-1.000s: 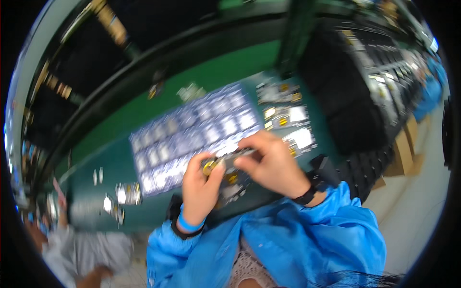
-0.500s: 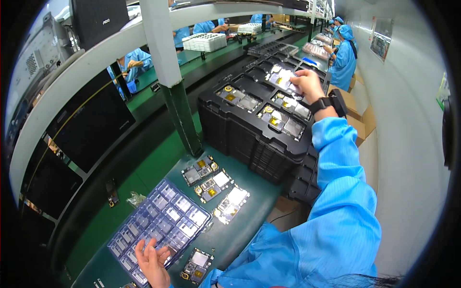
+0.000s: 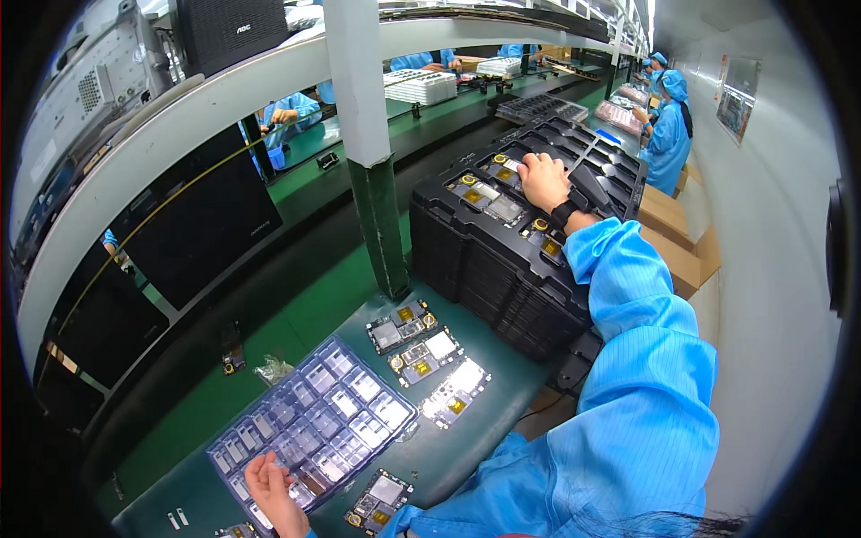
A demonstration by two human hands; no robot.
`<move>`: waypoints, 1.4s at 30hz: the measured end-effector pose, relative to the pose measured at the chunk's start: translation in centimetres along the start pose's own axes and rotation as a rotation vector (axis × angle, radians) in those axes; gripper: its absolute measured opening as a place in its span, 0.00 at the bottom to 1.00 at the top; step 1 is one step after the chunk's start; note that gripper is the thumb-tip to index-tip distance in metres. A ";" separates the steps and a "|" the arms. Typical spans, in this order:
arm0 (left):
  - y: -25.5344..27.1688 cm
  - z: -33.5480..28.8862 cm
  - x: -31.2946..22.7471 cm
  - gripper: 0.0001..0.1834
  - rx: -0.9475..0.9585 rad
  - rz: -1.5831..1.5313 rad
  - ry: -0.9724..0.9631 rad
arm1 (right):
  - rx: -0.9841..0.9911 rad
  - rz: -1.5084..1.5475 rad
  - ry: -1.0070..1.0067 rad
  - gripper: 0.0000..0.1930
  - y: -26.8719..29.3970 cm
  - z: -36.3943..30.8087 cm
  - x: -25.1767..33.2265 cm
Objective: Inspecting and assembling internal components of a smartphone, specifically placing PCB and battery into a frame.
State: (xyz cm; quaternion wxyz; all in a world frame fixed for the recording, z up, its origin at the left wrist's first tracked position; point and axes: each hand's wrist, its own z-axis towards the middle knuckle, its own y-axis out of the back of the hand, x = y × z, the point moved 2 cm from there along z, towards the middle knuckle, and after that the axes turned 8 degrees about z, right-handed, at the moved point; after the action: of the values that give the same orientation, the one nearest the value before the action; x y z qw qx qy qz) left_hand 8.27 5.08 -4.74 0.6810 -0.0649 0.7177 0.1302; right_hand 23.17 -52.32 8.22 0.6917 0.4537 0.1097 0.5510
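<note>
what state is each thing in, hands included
circuit boards, lying flat, loose on the green bench
blue-tinted clear tray, flat, pale pieces in many compartments
black trays, stacked, boards in the top one
cardboard box, flap open
left hand, fingers bent over clear tray
right hand, fingers down at top black tray, grip unclear

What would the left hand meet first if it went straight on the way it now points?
Most likely the blue plastic tray: the left hand is over its near corner, fingers pointing in across it. Depth is unclear, so they may be touching it.
</note>
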 end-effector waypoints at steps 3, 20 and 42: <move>0.4 0.3 0.4 0.12 -0.006 -0.051 -0.012 | 0.125 0.008 -0.047 0.19 0.5 0.3 -1.3; 0.8 1.1 1.0 0.12 -0.009 -0.140 0.133 | 0.216 0.141 -0.253 0.16 -0.3 0.9 -1.3; 1.3 1.1 1.8 0.12 0.089 -0.159 0.141 | 0.209 0.048 -0.090 0.21 0.9 -0.1 3.8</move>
State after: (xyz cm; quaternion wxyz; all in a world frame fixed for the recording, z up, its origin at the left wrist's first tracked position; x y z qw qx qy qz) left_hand 8.86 6.83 -6.48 0.6390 -0.1002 0.7617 0.0387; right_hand 23.89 -49.05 10.20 0.6317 0.5500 0.1245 0.5319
